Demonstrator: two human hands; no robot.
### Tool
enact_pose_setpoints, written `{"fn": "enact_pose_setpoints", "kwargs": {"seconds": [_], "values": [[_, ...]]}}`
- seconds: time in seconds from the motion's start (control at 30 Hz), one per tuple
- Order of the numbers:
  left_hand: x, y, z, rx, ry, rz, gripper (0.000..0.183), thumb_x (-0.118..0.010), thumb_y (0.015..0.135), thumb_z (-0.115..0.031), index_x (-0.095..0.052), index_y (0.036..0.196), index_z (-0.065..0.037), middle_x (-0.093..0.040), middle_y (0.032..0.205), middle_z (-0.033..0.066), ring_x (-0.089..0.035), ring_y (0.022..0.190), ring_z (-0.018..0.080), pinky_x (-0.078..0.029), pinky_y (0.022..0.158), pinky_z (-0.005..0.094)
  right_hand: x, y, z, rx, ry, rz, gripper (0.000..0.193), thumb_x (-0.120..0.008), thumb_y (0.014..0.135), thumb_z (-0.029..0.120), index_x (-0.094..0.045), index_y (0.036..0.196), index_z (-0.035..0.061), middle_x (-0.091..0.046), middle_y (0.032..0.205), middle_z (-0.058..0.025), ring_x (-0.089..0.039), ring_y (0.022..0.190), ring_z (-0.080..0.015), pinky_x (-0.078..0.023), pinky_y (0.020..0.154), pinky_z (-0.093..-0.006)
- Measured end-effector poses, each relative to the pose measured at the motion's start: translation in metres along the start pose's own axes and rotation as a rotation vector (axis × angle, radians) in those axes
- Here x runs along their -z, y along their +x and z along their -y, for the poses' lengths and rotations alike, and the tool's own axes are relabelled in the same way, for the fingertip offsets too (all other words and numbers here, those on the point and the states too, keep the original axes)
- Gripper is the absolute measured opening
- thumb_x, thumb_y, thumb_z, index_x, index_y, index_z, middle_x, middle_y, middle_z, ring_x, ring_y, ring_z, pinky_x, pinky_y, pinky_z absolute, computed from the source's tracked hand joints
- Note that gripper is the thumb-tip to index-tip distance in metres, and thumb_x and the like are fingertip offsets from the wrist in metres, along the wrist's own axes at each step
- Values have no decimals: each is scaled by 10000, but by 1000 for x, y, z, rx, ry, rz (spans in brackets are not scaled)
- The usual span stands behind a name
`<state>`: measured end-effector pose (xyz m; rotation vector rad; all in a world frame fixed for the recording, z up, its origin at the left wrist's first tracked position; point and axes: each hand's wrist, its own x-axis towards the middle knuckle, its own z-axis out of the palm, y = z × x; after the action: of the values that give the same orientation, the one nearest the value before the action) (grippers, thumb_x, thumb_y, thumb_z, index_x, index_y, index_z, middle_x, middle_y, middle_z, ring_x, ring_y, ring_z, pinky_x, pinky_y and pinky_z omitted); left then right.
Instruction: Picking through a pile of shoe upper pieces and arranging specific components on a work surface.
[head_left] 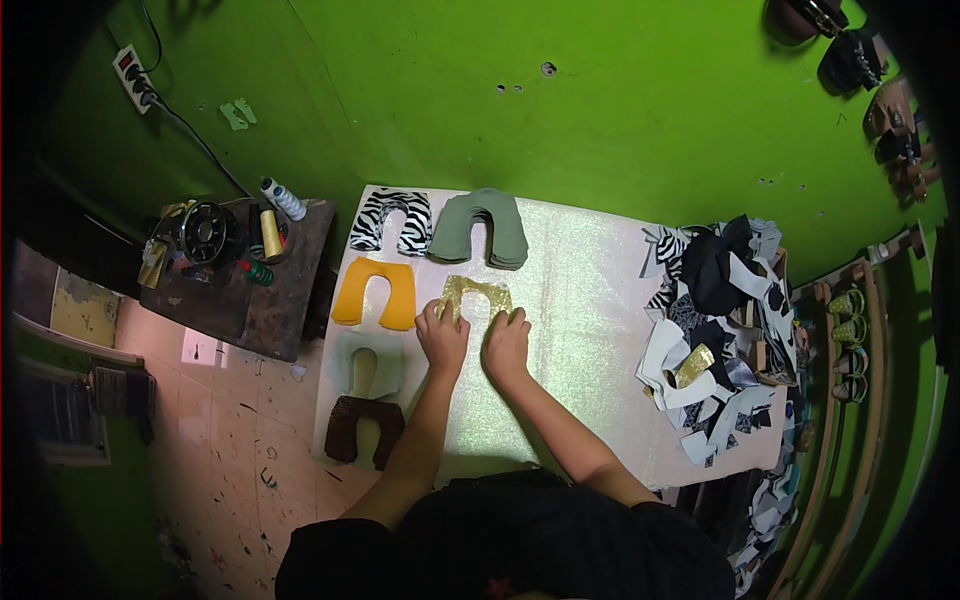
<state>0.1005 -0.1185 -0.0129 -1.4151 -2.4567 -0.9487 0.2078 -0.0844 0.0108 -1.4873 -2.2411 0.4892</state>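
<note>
A glittery gold U-shaped piece (478, 283) lies on the pale shiny sheet covering the table (590, 330), its curve pointing away from me. My left hand (441, 338) has curled fingers at the tip of its left leg. At the right leg, my right hand (507, 345) pinches the end, fingers bent and close together. Just beyond sits a thick stack of grey-green U-shaped pieces (453, 230). To the left are zebra-striped pieces (364, 222), yellow-orange pieces (347, 295), pale grey-green pieces (346, 365) and dark brown pieces (345, 425), all of similar shape.
A heap of scraps (660, 350) in white, black, zebra and gold covers the table's right end. Left stands a dark sewing table (270, 325) with a black wheel (205, 233) and thread spools (285, 200). Shoes on a rack (848, 330) line the right wall. A power strip (131, 78) hangs upper left.
</note>
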Motion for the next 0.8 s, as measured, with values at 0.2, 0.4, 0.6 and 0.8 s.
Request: {"fn": "enact_pose_setpoints", "kwargs": {"seconds": [0.2, 0.4, 0.6, 0.8], "values": [[-7, 9, 2, -5, 48, 21, 342, -611, 678, -180, -624, 996, -56, -492, 1079, 90, -443, 965, 279, -380, 815, 389, -13, 4, 7, 10, -185, -5, 339, -519, 681, 35, -462, 939, -176, -404, 994, -287, -436, 837, -364, -393, 758, -390], [5, 9, -6, 70, 72, 93, 366, -613, 674, -221, -598, 1005, -64, -491, 1042, 89, -446, 964, 269, -368, 792, 397, -24, 8, 5, -57, -198, -40, 405, -546, 683, 90, -459, 961, -191, -408, 999, -252, -438, 850, -341, -409, 737, -369], [15, 6, -11, 80, 48, 175, 429, -611, 689, -242, -559, 1081, -74, -474, 1123, 91, -418, 1050, 270, -329, 846, 425, 7, 3, 14, -102, -145, 43, 442, -586, 695, 147, -450, 1025, -115, -417, 1030, -201, -448, 903, -320, -425, 711, -396], [8, 6, -17, -165, 67, 328, 521, -563, 761, -286, -457, 1240, -111, -315, 1370, 70, -244, 1272, 282, -183, 967, 541, 21, -6, 7, -66, -85, 74, 479, -614, 704, 212, -461, 1089, -29, -410, 1103, -211, -444, 961, -338, -416, 750, -429]]}}
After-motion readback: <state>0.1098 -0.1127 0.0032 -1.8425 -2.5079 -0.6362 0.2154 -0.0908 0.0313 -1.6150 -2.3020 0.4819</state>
